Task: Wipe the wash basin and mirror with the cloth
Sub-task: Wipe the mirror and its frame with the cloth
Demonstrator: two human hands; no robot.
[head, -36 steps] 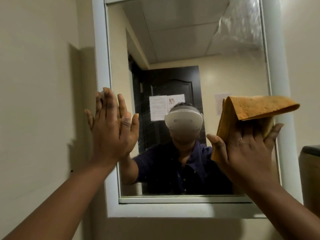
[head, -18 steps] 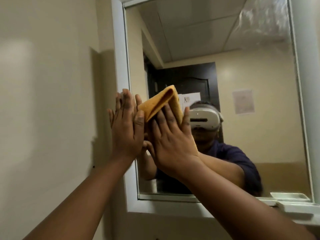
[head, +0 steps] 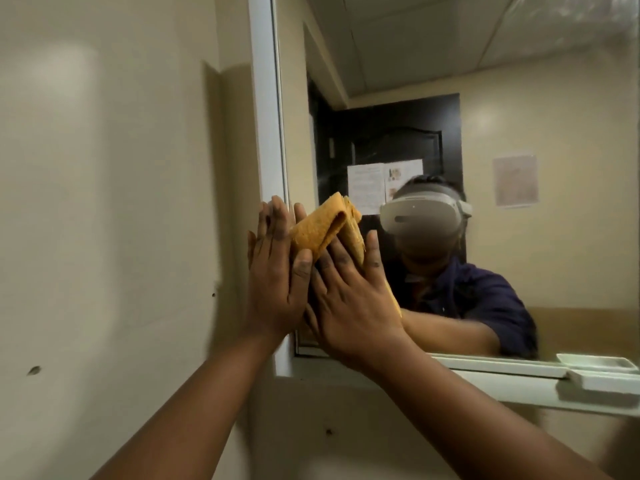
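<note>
Bare forearms; reflection shows dark navy shirt.

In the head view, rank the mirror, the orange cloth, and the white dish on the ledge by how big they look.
1. mirror, by far the largest.
2. orange cloth and white dish: these look similar; the cloth is partly hidden behind the right hand, so no firm ranking.

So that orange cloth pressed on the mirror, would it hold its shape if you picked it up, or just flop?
Most likely flop. The orange cloth is folded over on itself and its top edge droops in a soft curl, so it looks limp rather than stiff. It probably weighs little: the right hand keeps it against the mirror with flat fingers alone. Its nubbly surface should grip, not slide.
</note>
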